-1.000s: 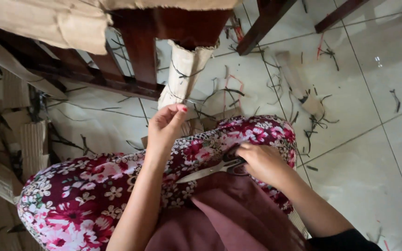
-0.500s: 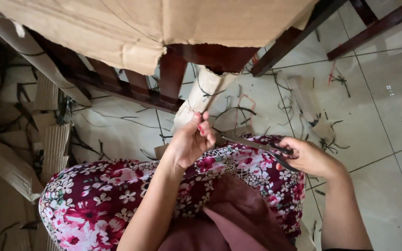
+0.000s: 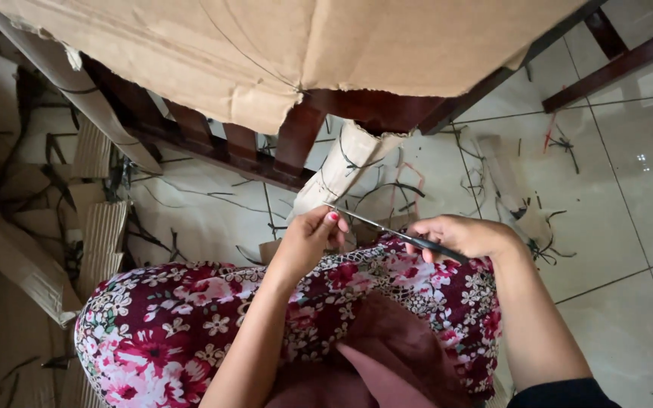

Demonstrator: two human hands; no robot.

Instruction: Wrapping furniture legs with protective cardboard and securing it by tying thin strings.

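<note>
Scissors (image 3: 394,232) at cardboard-wrapped leg (image 3: 339,168)

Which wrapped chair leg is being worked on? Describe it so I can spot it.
Under the cardboard sheet runs a dark wooden frame. The wrapped leg drops from its corner above the left hand; only it wears pale cardboard tied with dark string, scissors pointing at it.

Scissors (image 3: 394,230) with slim steel blades and dark handles are lying nearly level, tilted slightly up to the left, their handles gripped in the right hand (image 3: 462,238) and their tips reaching just above the left hand (image 3: 307,242). A furniture leg's cardboard wrapping (image 3: 341,170), bound with thin dark string, is standing tilted just beyond the left hand's fingertips.
</note>
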